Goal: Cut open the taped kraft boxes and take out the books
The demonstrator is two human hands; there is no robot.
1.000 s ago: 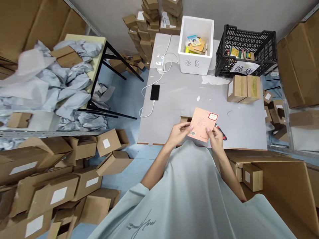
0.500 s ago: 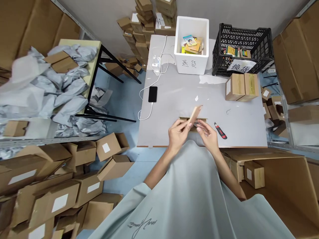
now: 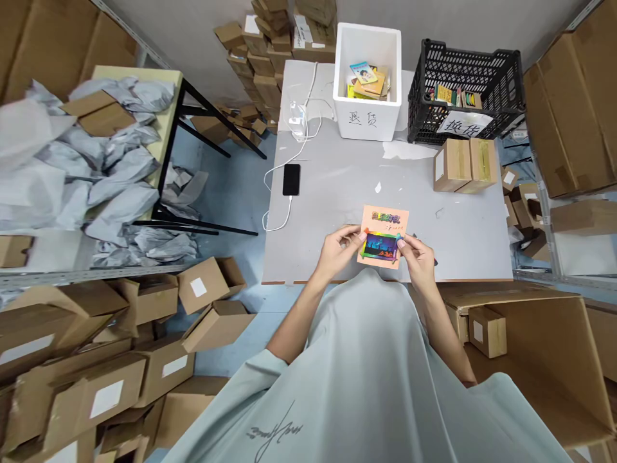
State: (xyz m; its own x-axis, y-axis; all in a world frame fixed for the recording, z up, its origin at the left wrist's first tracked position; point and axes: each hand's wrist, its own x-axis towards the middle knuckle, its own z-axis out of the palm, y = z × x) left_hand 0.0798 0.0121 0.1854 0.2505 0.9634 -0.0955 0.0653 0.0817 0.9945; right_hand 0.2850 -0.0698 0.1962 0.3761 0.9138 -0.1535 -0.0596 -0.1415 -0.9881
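A thin peach-coloured booklet [image 3: 383,222] with a dark, rainbow-edged picture faces me above the table's front edge. My left hand [image 3: 337,252] pinches its left side between thumb and fingers. On the opposite side, my right hand [image 3: 418,257] is closed on the edge in the same way. Only small dark bits of the utility knife [image 3: 436,262] show beside my right hand; the rest is hidden behind it. Whatever lies on the table directly behind the booklet cannot be seen.
At the table's [image 3: 328,199] back stand a white foam box [image 3: 369,119] and a black crate [image 3: 465,83], both holding booklets. Two small cartons [image 3: 465,166] sit at right, a charging phone [image 3: 291,180] at left. Open cartons [image 3: 106,392] crowd the lower left; a large box [image 3: 544,360] is at right.
The booklet has turned from nearly edge-on to face me, and my right hand now grips its right side. The small open carton and most of the knife are now covered.
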